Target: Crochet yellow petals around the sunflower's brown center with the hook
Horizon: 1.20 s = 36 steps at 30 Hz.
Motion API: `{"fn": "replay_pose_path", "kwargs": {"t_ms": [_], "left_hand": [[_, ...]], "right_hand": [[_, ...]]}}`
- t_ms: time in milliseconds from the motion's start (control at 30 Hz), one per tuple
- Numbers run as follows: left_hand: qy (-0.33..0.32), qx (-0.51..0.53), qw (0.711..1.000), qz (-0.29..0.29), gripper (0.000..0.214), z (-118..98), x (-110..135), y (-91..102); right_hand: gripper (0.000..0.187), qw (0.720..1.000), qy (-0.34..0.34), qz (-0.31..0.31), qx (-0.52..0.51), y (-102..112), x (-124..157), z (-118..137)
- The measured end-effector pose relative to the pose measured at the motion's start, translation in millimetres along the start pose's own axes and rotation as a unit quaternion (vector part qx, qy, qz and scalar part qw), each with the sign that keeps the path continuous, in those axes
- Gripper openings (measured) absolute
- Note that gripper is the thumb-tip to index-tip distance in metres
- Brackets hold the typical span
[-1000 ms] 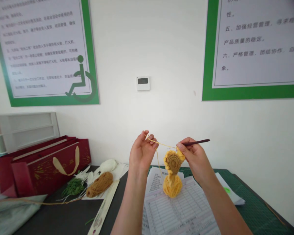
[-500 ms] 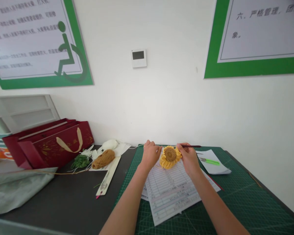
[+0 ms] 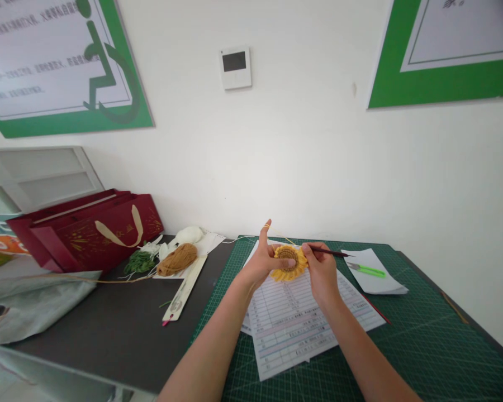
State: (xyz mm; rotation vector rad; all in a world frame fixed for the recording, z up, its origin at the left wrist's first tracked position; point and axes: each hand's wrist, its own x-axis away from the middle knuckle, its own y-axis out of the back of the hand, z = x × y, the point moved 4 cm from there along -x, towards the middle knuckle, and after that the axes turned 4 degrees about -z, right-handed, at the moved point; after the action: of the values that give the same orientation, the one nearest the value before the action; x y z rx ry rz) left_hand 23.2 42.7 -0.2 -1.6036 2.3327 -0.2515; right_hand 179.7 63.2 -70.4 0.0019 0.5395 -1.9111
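Note:
A yellow crocheted sunflower (image 3: 288,272) with a brown centre is held above the printed sheets (image 3: 293,318). My left hand (image 3: 262,261) grips its left side, thumb across the brown centre, with the index finger raised and yellow yarn looped round it. Pinched in my right hand (image 3: 322,271) is a dark-handled crochet hook (image 3: 333,252), its handle pointing right. The right fingertips touch the flower's right edge, and the hook's tip is hidden there.
A green cutting mat (image 3: 423,335) lies beneath the sheets. On the right, a green utility knife (image 3: 368,271) rests on white paper (image 3: 377,286). Brown yarn (image 3: 178,261), green yarn (image 3: 139,262) and a red gift bag (image 3: 88,229) are at the left.
My left hand has moved onto the flower, its thumb now on the centre and index finger raised. The flower has turned and spread flatter. The whole view has shifted slightly.

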Motion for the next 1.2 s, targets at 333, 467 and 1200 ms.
{"fn": "replay_pose_path", "kwargs": {"t_ms": [333,467,1200], "left_hand": [[-0.026,0.007,1.000,0.014,0.136,-12.2,2.5,7.5],[-0.018,0.016,1.000,0.018,0.140,-14.9,2.7,9.0],[0.019,0.082,0.996,-0.022,0.138,-1.1,-3.2,6.9]], "right_hand": [[0.024,0.997,0.041,0.064,0.010,-12.4,14.5,22.4],[0.024,0.997,0.044,0.061,-0.015,-15.5,17.2,29.6],[0.007,0.976,0.189,0.098,0.052,-11.9,20.1,51.8]]}}
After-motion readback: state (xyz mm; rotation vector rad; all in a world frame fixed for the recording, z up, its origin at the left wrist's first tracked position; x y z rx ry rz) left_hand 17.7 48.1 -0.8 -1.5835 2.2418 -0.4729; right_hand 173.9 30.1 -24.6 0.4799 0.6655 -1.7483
